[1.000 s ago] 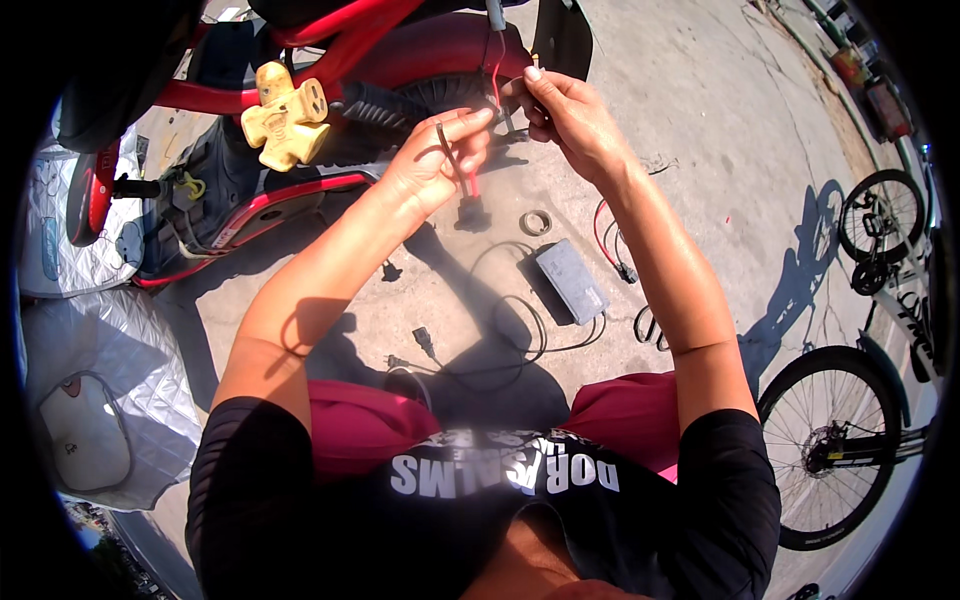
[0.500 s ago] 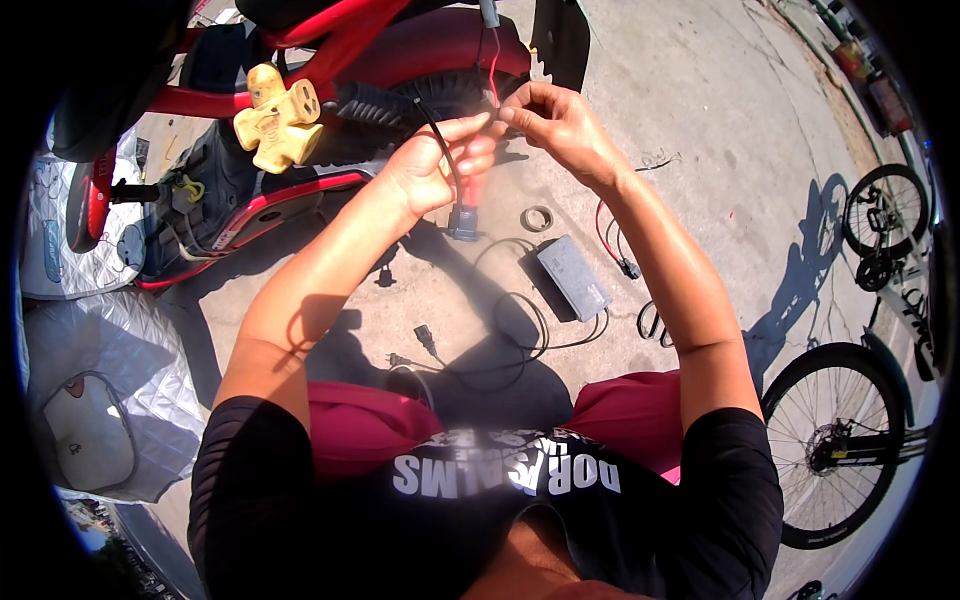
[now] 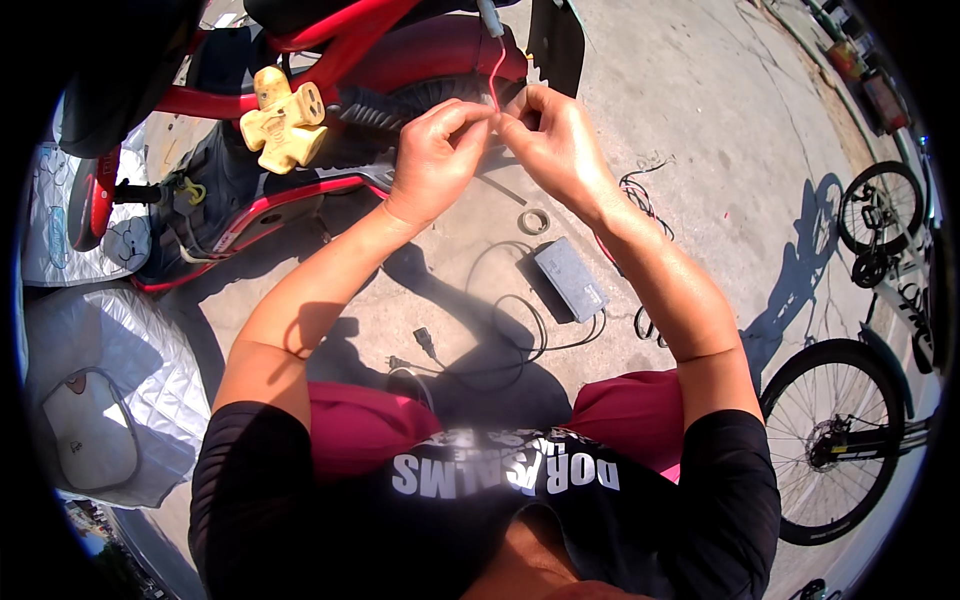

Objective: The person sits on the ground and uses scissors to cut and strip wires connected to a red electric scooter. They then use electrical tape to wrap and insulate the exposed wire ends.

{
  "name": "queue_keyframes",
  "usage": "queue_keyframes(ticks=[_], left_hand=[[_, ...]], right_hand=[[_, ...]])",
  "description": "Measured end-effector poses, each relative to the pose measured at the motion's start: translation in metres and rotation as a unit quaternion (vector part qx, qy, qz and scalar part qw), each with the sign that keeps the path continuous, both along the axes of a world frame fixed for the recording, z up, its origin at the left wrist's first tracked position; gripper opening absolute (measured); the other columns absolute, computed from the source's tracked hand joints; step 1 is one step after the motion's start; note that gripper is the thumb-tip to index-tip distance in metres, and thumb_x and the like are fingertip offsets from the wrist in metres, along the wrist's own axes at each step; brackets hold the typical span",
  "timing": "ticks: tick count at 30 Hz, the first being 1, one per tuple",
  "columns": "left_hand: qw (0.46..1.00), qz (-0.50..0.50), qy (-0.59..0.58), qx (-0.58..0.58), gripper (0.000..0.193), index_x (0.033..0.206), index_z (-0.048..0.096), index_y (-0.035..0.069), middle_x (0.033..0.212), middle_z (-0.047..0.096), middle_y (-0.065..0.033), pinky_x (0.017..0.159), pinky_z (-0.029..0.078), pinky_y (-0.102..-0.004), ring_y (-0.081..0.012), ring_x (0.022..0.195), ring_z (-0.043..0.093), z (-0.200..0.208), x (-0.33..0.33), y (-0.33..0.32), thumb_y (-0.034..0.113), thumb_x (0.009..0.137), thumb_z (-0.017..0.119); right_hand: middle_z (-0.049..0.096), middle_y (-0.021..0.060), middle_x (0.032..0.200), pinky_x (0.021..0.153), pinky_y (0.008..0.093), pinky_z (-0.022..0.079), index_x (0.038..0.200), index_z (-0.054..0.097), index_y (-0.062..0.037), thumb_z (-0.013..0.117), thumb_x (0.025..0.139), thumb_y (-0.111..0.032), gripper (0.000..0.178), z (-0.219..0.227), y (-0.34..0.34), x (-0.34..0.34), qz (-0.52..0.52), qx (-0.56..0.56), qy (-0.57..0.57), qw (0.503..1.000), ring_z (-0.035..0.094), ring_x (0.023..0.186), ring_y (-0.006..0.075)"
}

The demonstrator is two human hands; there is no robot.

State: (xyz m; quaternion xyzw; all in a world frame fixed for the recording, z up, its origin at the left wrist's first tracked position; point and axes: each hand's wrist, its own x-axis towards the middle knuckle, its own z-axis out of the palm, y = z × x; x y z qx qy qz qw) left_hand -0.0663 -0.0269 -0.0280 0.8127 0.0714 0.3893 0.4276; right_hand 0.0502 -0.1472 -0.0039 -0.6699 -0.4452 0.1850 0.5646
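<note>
A thin red wire [image 3: 497,72] hangs from a grey sleeved cable end [image 3: 490,18] beside the red two-wheeler [image 3: 345,50]. My left hand [image 3: 437,158] pinches at the wire's lower end, its thumb and forefinger pressed together. Right against those fingertips, my right hand [image 3: 562,145] also pinches there, with thumb and forefinger closed. The very tip of the wire is hidden between the fingers of both hands. Just left of my left hand is a yellow multi-socket block [image 3: 283,122].
Below my hands on the concrete lie a grey charger box [image 3: 570,280] with black cords, a tape roll [image 3: 534,221] and a black plug [image 3: 425,340]. Loose red and black wires [image 3: 640,195] lie beyond my right forearm. Bicycles [image 3: 835,445] stand at right, a silver quilted cover [image 3: 150,390] at left.
My left hand has turned over, its back now showing. The black cable with a dark connector that hung from it is out of sight. Both hands remain close together at the red wire.
</note>
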Motion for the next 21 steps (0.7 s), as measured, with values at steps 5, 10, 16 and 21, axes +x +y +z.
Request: queue_keyframes(ticks=[5,10,16,21], left_hand=[[0.873,-0.194,0.091,-0.438,0.020,0.107,0.064,0.000,0.073,0.056,0.0004,0.054,0.040,-0.0188,-0.0082,0.062,0.050,0.005,-0.008,0.014,0.013,0.091,0.064],[0.729,-0.328,0.086,-0.595,0.011,0.092,0.056,0.006,0.075,0.050,-0.0016,0.059,0.038,-0.0232,-0.0091,0.061,0.045,-0.012,-0.002,0.022,0.017,0.096,0.056],[0.671,-0.335,0.081,-0.656,0.011,0.097,0.057,0.006,0.076,0.050,-0.0025,0.060,0.038,-0.0235,-0.0112,0.063,0.045,-0.009,-0.003,0.020,0.016,0.096,0.054],[0.745,-0.276,0.137,-0.591,0.014,0.098,0.060,0.002,0.080,0.057,-0.0031,0.060,0.043,-0.0220,-0.0094,0.064,0.050,0.000,-0.007,0.018,0.015,0.096,0.055]], right_hand=[[0.047,-0.0023,0.068,0.051,0.0222,0.035,0.088,0.059,-0.0018,0.052,0.099,-0.035,0.036,0.013,0.000,0.016,0.140,0.009,0.167,0.976,0.041,0.057,0.0066],[0.053,-0.0002,0.076,0.064,0.0225,0.043,0.108,0.061,-0.0004,0.056,0.097,-0.029,0.031,-0.005,0.012,0.015,0.159,0.006,0.334,0.929,0.047,0.068,0.0074],[0.063,0.0042,0.090,0.069,0.0226,0.048,0.106,0.060,-0.0003,0.060,0.095,-0.018,0.021,-0.037,0.023,0.036,0.302,0.066,0.383,0.870,0.055,0.072,0.0080],[0.061,0.0021,0.079,0.062,0.0231,0.045,0.090,0.061,-0.0029,0.066,0.089,-0.019,0.017,-0.026,0.021,0.039,0.266,0.017,0.340,0.902,0.053,0.065,0.0078]])
